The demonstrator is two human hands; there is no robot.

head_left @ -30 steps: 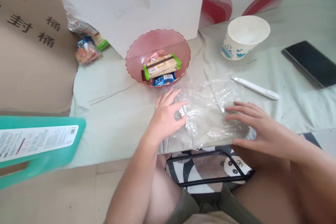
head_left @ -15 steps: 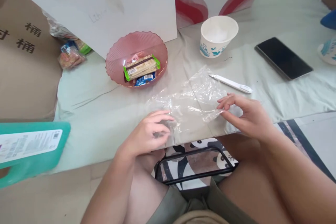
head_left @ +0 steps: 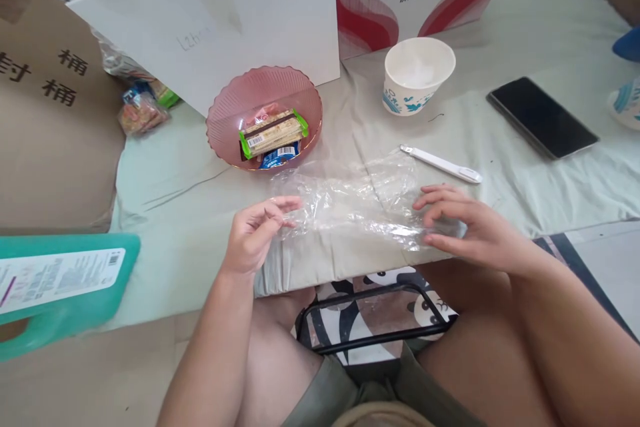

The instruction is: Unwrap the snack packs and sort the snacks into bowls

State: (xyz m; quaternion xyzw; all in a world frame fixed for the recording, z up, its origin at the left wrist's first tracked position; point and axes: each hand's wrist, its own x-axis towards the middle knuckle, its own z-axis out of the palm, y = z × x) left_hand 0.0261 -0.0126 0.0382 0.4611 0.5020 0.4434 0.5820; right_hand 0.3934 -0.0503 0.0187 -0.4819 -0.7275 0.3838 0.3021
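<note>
A thin, crinkled clear plastic film (head_left: 350, 197) lies spread across the cloth in front of me; whether it is a bag or a sheet I cannot tell. At its left end, my left hand (head_left: 255, 230) has thumb and fingers closed on the edge. My right hand (head_left: 460, 223) is at the opposite end, fingers curved and apart from the thumb, close to or touching the film. Just beyond the film lies a slim white utility knife (head_left: 443, 165). A pink fluted bowl (head_left: 220, 107) holds several wrapped snacks (head_left: 275, 133).
A paper cup (head_left: 417, 73) with something white inside stands farther back, left of a black phone (head_left: 543, 117). White box (head_left: 200, 33) and red-white carton (head_left: 415, 7) line the back. Snack packets (head_left: 143, 110) and a green plastic board (head_left: 120, 280) are at left.
My left hand has moved left and the film now lies wider and flatter. The fingers of my right hand have spread from a near pinch. The view has shifted slightly.
</note>
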